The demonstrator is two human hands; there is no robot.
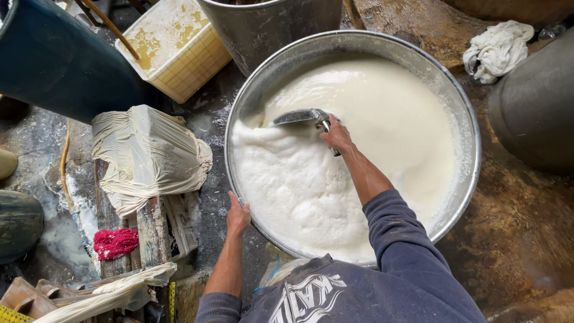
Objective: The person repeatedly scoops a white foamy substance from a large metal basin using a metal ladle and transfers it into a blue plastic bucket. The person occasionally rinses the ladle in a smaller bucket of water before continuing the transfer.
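Starting at the far left: dark blue barrel (54, 57) in the top left corner of the wet, stained floor (520, 233), with a cream plastic crate (179, 48) just beside it, crusted yellow inside. Below those, a cloth-wrapped block (146, 155) resting on rough wooden planks (152, 230), a red rag (115, 242) lying at the planks' left side. Further along, the left hand (238, 215) gripping the near left rim of the big round metal basin (472, 137), fingers curled over the edge, thumb outside. Inside the basin, white frothy liquid (359, 155) filling nearly the whole bowl, foam piled thicker toward the left and near side. At the basin's upper left part, a metal scoop (299, 116) lying low over the foam, blade pointing left, handle clenched in the right hand (336, 136), arm in a blue-grey sleeve reaching across from the near edge. Behind the basin, a grey metal bucket (269, 24) touching its far rim. Toward the top right corner, a crumpled white cloth (497, 51) on the floor, and a dark rounded vessel (535, 104) at the right edge.
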